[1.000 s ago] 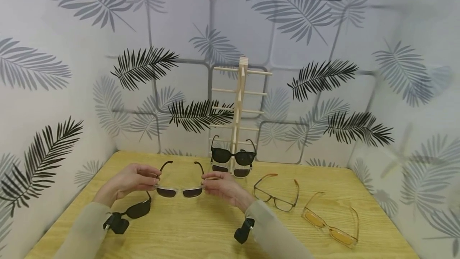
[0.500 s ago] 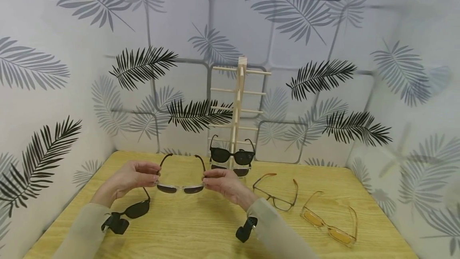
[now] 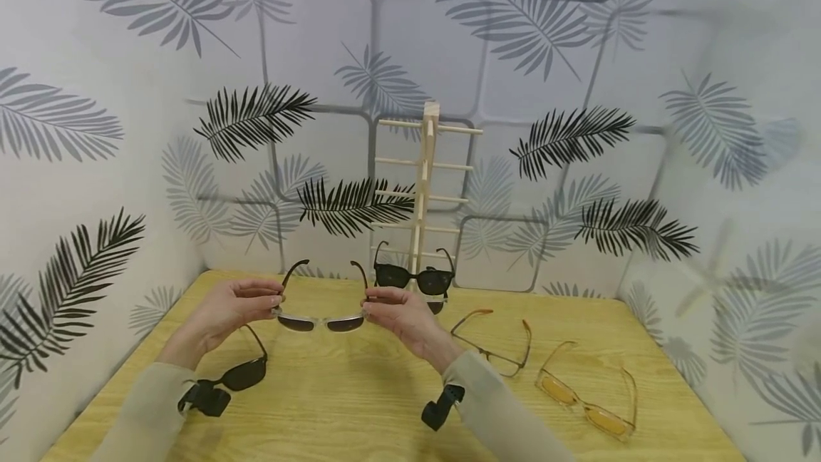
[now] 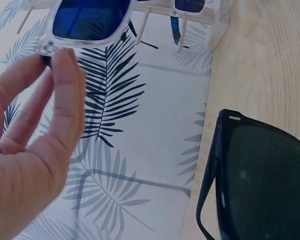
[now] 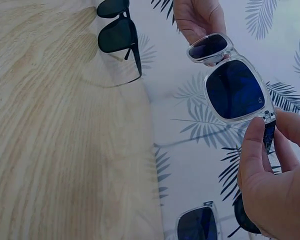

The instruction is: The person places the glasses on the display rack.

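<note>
Clear-framed sunglasses (image 3: 345,323) with dark lenses and dark temples are held up above the table, temples pointing away from me. My left hand (image 3: 221,316) pinches their left hinge corner between thumb and fingers, as the left wrist view also shows. At the opposite corner my right hand (image 3: 410,323) pinches the hinge, thumb at the frame's edge in the right wrist view. Just beyond and right of them stands a wooden eyewear rack (image 3: 421,198) with several rows of pegs. Black sunglasses (image 3: 434,281) sit low on it, over another clear-framed pair (image 3: 436,305) partly hidden by my right hand.
Black sunglasses (image 3: 245,375) lie on the table (image 3: 333,405) at the left, partly covered by my left wrist. To the right lie thin dark-framed eyeglasses (image 3: 503,364) and orange-tinted glasses (image 3: 606,421). A leaf-patterned wall backdrop (image 3: 545,41) rises behind.
Both hands have lifted the clear-framed sunglasses a little higher. The right hand now overlaps the lower pair on the rack more. The other glasses stay put.
</note>
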`<state>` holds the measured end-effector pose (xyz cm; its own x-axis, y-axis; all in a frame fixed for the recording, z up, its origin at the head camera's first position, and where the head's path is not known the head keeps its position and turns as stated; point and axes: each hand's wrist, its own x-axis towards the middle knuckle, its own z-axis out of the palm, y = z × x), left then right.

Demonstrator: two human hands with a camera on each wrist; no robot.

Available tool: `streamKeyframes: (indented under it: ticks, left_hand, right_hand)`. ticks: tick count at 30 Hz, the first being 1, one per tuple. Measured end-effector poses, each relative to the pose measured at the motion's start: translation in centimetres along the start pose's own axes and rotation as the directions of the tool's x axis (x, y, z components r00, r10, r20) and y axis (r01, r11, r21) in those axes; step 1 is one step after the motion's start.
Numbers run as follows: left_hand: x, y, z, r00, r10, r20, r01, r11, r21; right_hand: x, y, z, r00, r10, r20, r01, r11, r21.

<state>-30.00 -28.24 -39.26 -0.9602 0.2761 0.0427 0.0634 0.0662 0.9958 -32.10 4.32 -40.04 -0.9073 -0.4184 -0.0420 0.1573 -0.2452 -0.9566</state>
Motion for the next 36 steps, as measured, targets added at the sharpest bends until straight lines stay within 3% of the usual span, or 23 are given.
streamKeyframes:
  ticks: [8, 20, 30, 36]
  left_hand:
    - [0.1, 0.2, 0.3, 0.996, 0.090, 0.010, -0.090, 0.996, 0.009]
    - [0.6, 1.6, 0.9, 0.995, 0.092, 0.025, -0.093, 0.995, 0.034]
    - [1.6, 2.2, 2.4, 0.994, 0.108, 0.010, -0.107, 0.993, -0.052]
    - [2.2, 2.3, 3.5, 0.991, 0.130, -0.019, -0.132, 0.979, -0.156]
  right_hand:
    - [-0.9, -1.3, 0.2, 1.000, -0.030, -0.002, 0.030, 0.999, 0.016]
    - [-1.5, -2.9, -0.2, 0.998, -0.066, -0.007, 0.066, 0.998, 0.005]
    - [-2.0, -4.1, -1.2, 0.997, -0.071, -0.034, 0.073, 0.997, 0.031]
    - [-2.3, -4.6, -2.0, 0.997, -0.069, -0.039, 0.070, 0.997, 0.029]
